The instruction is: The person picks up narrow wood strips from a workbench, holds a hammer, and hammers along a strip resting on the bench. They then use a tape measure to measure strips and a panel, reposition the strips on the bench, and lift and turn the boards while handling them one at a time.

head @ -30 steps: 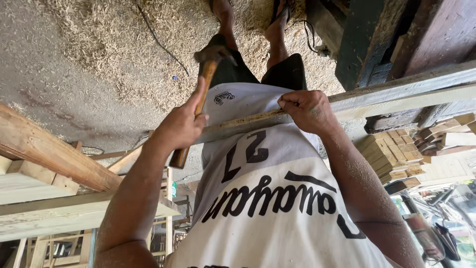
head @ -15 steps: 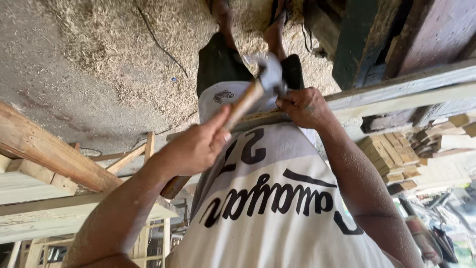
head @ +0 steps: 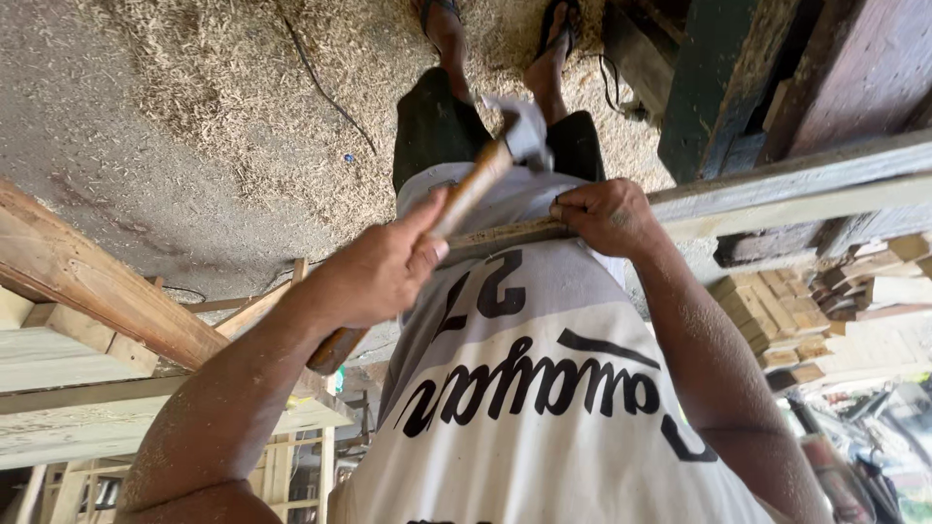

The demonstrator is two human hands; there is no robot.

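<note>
Nailing step: the left hand grips the wooden handle of a hammer, its head raised just beside the right hand, which pinches a long wooden strip; a controlled, well-aimed blow seems called for.

The hammer head is motion-blurred; the right hand hides whatever it pinches against the wooden strip
</note>
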